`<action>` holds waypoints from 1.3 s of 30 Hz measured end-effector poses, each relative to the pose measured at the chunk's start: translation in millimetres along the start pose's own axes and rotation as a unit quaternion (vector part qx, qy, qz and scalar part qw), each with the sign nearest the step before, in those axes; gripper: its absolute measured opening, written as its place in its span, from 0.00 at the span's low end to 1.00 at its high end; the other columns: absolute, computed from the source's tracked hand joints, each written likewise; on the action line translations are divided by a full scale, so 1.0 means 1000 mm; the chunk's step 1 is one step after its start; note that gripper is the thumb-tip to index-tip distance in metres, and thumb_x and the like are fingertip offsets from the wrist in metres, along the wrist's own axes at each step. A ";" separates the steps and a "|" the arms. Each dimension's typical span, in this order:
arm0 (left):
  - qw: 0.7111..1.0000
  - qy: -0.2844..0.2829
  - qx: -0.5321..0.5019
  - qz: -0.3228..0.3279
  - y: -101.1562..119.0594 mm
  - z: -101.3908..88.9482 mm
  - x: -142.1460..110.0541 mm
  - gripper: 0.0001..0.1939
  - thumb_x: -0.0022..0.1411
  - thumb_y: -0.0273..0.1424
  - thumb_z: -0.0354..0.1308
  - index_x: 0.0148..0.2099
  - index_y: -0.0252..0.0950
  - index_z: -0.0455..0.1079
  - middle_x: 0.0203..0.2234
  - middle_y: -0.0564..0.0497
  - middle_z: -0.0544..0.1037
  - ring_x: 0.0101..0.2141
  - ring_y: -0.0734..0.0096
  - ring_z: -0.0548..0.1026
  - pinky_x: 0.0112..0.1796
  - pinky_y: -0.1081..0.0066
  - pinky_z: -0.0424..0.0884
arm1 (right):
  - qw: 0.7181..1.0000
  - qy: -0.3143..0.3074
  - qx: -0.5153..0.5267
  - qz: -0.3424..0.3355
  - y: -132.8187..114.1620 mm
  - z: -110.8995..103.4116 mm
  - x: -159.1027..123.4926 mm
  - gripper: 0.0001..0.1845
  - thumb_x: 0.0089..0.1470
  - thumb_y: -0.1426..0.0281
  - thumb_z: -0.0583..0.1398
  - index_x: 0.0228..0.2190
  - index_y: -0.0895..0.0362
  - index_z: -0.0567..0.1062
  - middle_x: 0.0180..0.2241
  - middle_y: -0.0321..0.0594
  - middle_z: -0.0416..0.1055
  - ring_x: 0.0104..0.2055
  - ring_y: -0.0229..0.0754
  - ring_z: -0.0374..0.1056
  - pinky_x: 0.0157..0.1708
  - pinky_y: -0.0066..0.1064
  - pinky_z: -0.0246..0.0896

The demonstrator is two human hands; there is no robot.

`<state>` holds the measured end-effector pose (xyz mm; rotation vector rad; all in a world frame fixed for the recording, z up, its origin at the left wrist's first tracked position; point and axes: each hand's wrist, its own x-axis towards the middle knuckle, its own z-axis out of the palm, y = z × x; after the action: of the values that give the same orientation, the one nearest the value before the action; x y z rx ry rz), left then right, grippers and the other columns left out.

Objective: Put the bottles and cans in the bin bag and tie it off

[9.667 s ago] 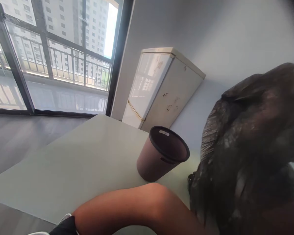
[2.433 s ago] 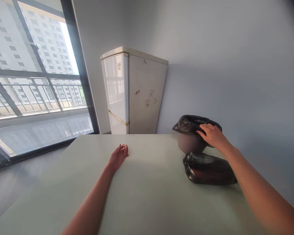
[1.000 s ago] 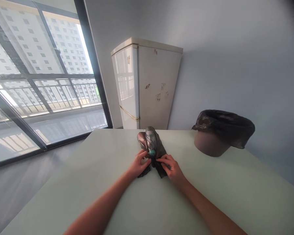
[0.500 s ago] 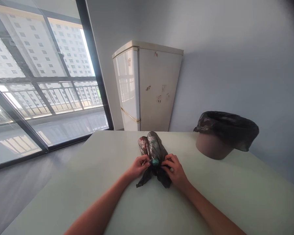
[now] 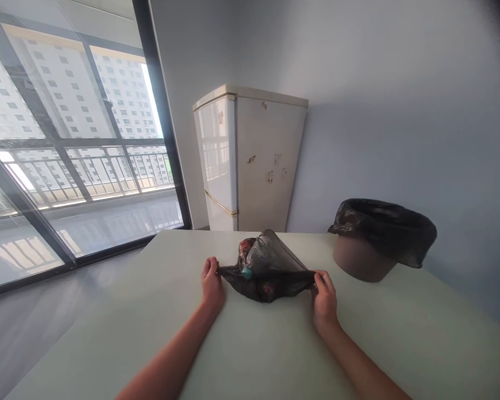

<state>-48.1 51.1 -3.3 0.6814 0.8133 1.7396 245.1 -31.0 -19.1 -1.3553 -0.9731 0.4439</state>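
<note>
A thin black plastic bag [image 5: 275,261] lies on the pale green table, its near edge stretched sideways between my hands. My left hand [image 5: 212,284] is closed in a fist on the bag's left corner. At the right corner, my right hand [image 5: 325,297] pinches the plastic between thumb and fingers. Through the film show a teal round end, which looks like a bottle cap [image 5: 246,272], and something reddish behind it. Most of what the bag holds is hidden.
A brown bin [image 5: 362,261] lined with a black bag [image 5: 383,228] stands on the table [image 5: 250,355] at the right. Beyond the far edge is a white refrigerator [image 5: 266,166] with worn stickers. Large sliding glass doors [image 5: 79,150] fill the left side.
My hands have moved apart, left and right, from beside the teal end. The plastic that hung bunched in two tails is now pulled out wide.
</note>
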 end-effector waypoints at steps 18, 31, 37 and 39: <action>0.948 -0.269 0.169 -0.008 -0.002 0.012 -0.023 0.22 0.63 0.49 0.65 0.33 0.34 0.72 0.23 0.55 0.70 0.26 0.76 0.65 0.29 0.76 0.60 | 0.875 -0.230 -0.245 -0.348 -0.038 0.003 -0.017 0.12 0.69 0.69 0.54 0.49 0.54 0.75 0.49 0.47 0.75 0.49 0.48 0.74 0.52 0.43 0.71; 0.969 -0.003 -0.209 -0.133 0.019 0.003 0.003 0.18 0.54 0.34 0.76 0.45 0.41 0.74 0.36 0.57 0.79 0.30 0.79 0.76 0.38 0.76 0.76 | 0.871 -0.090 -0.430 -0.220 -0.030 -0.014 -0.002 0.38 0.58 0.76 0.52 0.69 0.52 0.58 0.65 0.47 0.67 0.46 0.48 0.79 0.30 0.33 0.73; 0.977 -0.209 0.028 0.005 0.011 0.010 -0.011 0.29 0.53 0.48 0.74 0.53 0.40 0.77 0.56 0.44 0.76 0.51 0.56 0.77 0.51 0.64 0.74 | 0.852 -0.117 -0.399 -0.317 -0.044 -0.022 0.002 0.35 0.60 0.74 0.55 0.67 0.50 0.62 0.68 0.47 0.61 0.56 0.52 0.73 0.37 0.37 0.74; 0.955 -0.247 0.133 0.096 0.009 0.012 -0.017 0.26 0.49 0.46 0.76 0.48 0.39 0.80 0.52 0.44 0.77 0.54 0.53 0.74 0.55 0.64 0.70 | 0.831 -0.131 -0.374 -0.391 -0.047 -0.019 -0.001 0.24 0.62 0.73 0.56 0.59 0.53 0.72 0.59 0.50 0.71 0.53 0.53 0.73 0.46 0.44 0.72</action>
<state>-38.7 35.1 10.4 1.3527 0.6462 1.5357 247.5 -53.0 26.4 -1.4225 -1.9467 -0.4527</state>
